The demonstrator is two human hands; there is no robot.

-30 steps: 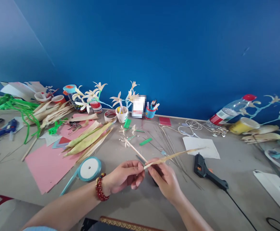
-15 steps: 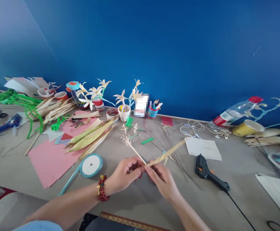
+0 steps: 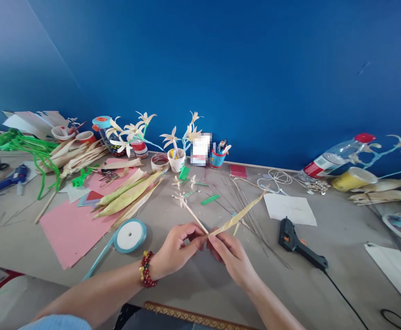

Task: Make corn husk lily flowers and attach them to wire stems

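Left hand (image 3: 178,250): thumb and fingers pinching the near end of a dried husk strip (image 3: 243,212). Right hand (image 3: 233,256): thumb and fingers pinching the same strip just beside; its free end slants up and to the right, over thin wires (image 3: 260,233). One pale stick (image 3: 196,217): lower end at the fingertips, upper end by small pale flowers (image 3: 180,199); which hand grips it, cannot tell. One ribbon roll (image 3: 130,234): lying left of the left hand. One black glue gun (image 3: 302,243): right of the right hand.
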